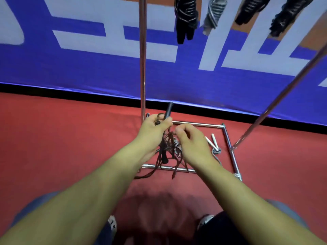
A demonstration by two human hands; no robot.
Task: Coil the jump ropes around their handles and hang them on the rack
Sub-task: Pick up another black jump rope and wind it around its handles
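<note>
Head view looks down over both my forearms to where I work, low by the foot of the rack [197, 123]. My left hand [155, 125] is wrapped round a black handle [168, 110], which sticks up past my knuckles toward the wall; I hold it upright like that so it can serve as the core for winding. Below that fist the dark rope [165, 152] hangs in a loose tangle, some of it trailing over the rack's near base bar onto the red floor [53, 138]. My right hand [191, 138] sits just beside the left, fingers curled in, and seems to pinch a strand of that rope close under the handle, probably to feed it round. Exactly which strand I have is hard to tell. Right of my right hand, inside the base frame, a second rope with white handles [211, 141] lies on the floor, not yet coiled. Well above my grip, coiled ropes [186, 16] already hang from the rack.
</note>
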